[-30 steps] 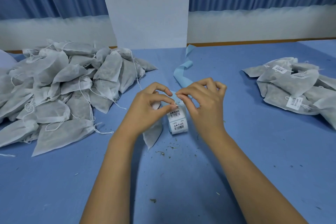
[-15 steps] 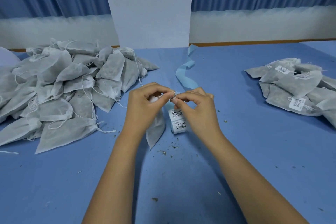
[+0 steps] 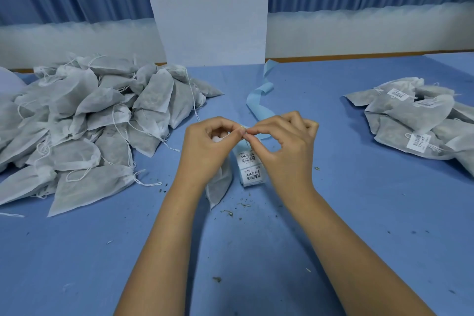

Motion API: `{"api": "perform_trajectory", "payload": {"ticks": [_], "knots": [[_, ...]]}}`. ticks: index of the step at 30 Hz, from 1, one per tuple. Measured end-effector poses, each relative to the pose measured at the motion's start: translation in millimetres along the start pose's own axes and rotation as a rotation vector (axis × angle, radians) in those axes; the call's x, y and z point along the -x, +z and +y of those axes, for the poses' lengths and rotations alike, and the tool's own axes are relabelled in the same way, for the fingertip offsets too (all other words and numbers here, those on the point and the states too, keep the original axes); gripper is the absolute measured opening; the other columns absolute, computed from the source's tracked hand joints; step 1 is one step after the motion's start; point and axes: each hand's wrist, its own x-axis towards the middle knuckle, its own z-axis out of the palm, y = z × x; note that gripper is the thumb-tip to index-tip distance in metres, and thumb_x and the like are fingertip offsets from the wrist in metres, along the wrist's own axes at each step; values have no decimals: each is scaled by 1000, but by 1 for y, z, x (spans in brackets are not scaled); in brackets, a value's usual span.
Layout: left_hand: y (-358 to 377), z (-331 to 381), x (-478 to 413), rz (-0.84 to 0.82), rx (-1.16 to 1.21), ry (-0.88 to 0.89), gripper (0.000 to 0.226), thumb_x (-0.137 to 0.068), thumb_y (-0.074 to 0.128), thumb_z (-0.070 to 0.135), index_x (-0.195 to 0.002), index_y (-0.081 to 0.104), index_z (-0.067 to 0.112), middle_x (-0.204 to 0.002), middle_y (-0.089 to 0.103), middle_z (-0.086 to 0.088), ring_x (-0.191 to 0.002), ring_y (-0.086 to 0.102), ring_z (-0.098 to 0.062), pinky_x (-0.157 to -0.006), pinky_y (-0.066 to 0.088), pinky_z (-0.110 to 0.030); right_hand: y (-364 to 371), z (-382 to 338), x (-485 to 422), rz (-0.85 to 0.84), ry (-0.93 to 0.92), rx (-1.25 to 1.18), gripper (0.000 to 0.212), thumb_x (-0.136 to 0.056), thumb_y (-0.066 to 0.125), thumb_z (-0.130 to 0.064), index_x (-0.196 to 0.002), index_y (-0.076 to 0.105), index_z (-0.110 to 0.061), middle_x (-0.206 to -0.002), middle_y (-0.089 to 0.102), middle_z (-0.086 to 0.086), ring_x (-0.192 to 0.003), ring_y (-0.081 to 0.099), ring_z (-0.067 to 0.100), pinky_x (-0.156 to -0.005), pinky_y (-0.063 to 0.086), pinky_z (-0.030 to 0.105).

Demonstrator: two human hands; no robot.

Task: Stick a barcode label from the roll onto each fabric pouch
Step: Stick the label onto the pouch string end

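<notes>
My left hand (image 3: pixel 205 146) grips the gathered top of a grey fabric pouch (image 3: pixel 219 186), which hangs below my palm onto the blue table. My right hand (image 3: pixel 284 143) meets it fingertip to fingertip, pinching a small white barcode label (image 3: pixel 243 133) against the pouch's drawstring. The label itself is mostly hidden by my fingers. Just under my hands stands the label roll (image 3: pixel 251 168), with two printed labels facing me. Its blue backing strip (image 3: pixel 257 100) trails away toward the back.
A big heap of unlabelled pouches (image 3: pixel 84 120) with loose strings fills the left side. A smaller pile of labelled pouches (image 3: pixel 415 120) lies at the right. A white panel (image 3: pixel 210 7) stands at the back. Dry herb crumbs (image 3: pixel 228 211) dot the table.
Both hands have lifted from the top of the roll, and their fingertips have closed together over the pouch's string. The pouch stays in my left hand.
</notes>
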Motion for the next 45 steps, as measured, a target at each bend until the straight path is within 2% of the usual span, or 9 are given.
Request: {"api": "perform_trajectory", "payload": {"ticks": [7, 19, 23, 29, 31, 34, 37, 42, 45], "knots": [[1, 3, 0, -4, 58, -84, 22, -85, 69, 7, -67, 73, 19, -62, 68, 10, -54, 51, 2, -54, 37, -8, 1, -2, 2, 26, -4, 62, 9, -76, 78, -28, -72, 74, -22, -75, 70, -13, -79, 59, 18, -82, 24, 28], [-1, 4, 0, -95, 212, -113, 17, -85, 68, 2, -74, 76, 13, -73, 72, 4, -51, 48, -1, -54, 39, -13, 2, 2, 3, 81, -26, 157, 8, -81, 73, -20, -73, 72, -19, -75, 70, -11, -75, 59, 18, -83, 24, 27], [-3, 5, -1, -116, 116, -71, 12, -85, 70, 7, -81, 77, 16, -68, 69, 6, -57, 51, 2, -59, 38, -7, 0, 3, 2, -13, 119, 49, 10, -83, 68, -19, -73, 69, -18, -76, 67, -14, -79, 54, 15, -86, 21, 20], [-6, 2, -3, -27, 42, -55, 21, -84, 73, 13, -77, 79, 32, -78, 67, -26, -61, 40, -28, -64, 36, -28, -5, 1, -2, -89, 561, -316, 17, -86, 67, -13, -74, 66, -24, -84, 63, -1, -98, 53, 28, -93, 36, 23], [-7, 2, -2, 0, 30, -41, 24, -85, 72, 10, -75, 78, 31, -78, 75, -6, -71, 62, -16, -73, 48, -23, -7, 0, -5, -109, 633, -391, 20, -87, 65, -11, -73, 63, -26, -89, 65, 6, -102, 53, 33, -96, 40, 36], [-5, 1, -2, 40, -11, -24, 26, -85, 71, 8, -72, 74, 30, -76, 74, 15, -77, 67, 1, -73, 49, -10, -8, 0, -6, -112, 670, -412, 21, -88, 61, -10, -74, 61, -26, -93, 66, 10, -103, 53, 33, -95, 39, 32], [-7, -1, -4, 65, -25, 5, 30, -85, 71, 8, -70, 73, 34, -75, 73, 17, -75, 66, 1, -73, 49, -11, -6, 0, -4, -93, 661, -388, 23, -88, 61, -8, -75, 61, -26, -92, 63, 12, -100, 53, 31, -94, 41, 34], [-19, -9, -7, 41, -77, -14, 27, -88, 68, 10, -85, 73, 36, -69, 62, 19, -66, 53, 3, -65, 39, -7, -9, -1, -7, -42, 669, -493, 21, -90, 60, -5, -74, 61, -18, -79, 64, -1, -73, 53, -1, -72, 34, 3], [-26, -10, -10, 109, -52, -9, 26, -98, 52, 7, -95, 71, 24, -90, 71, 18, -86, 63, 4, -80, 42, -9, -8, -6, -4, -40, 627, -500, 21, -89, 61, -10, -74, 63, -23, -85, 67, 4, -85, 59, 10, -83, 39, 14]]}}
